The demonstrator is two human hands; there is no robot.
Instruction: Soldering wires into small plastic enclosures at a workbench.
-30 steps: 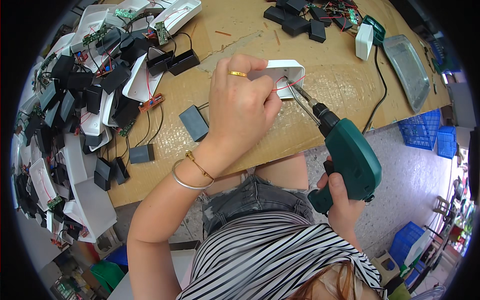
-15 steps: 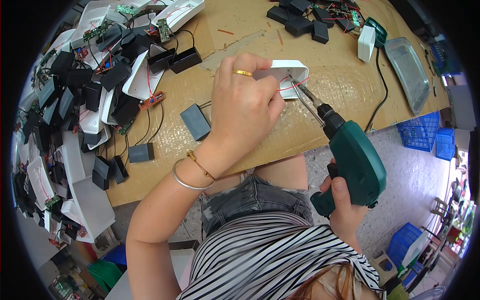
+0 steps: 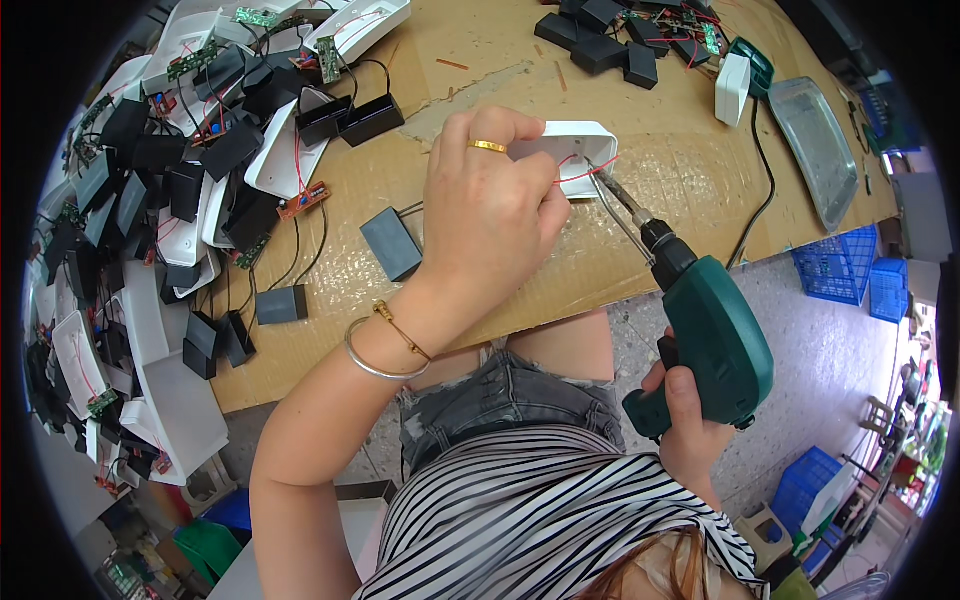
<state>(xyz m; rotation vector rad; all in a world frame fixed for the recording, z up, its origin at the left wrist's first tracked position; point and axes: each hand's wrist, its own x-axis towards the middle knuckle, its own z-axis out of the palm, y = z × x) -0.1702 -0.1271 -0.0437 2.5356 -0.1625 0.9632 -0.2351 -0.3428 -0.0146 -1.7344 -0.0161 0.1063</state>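
Note:
My left hand (image 3: pixel 490 215) is closed over a white plastic case (image 3: pixel 590 132) and hides its left part. Thin red wires (image 3: pixel 600 168) come out by my left fingertips and cross the case's open side. In my right hand (image 3: pixel 692 425) is a green pistol-shaped soldering gun (image 3: pixel 718 335), gripped by its handle. Its tip reaches into the case near the wires, and a thin metal tube runs alongside the tip. Just left of my left wrist lies a dark grey box (image 3: pixel 391 244) with black leads that pass behind my hand.
At the left is a heap of white cases (image 3: pixel 283 160), black boxes (image 3: pixel 185 190) and circuit boards. More black boxes (image 3: pixel 600 52) lie at the far edge. A grey tray (image 3: pixel 815 150), a white-and-green stand (image 3: pixel 733 88) and a black cord (image 3: pixel 765 165) are on the right of the cardboard-covered table (image 3: pixel 480 90).
The soldering gun has shifted slightly, its body a little lower and its tip slightly to the right inside the case. My left hand has barely moved.

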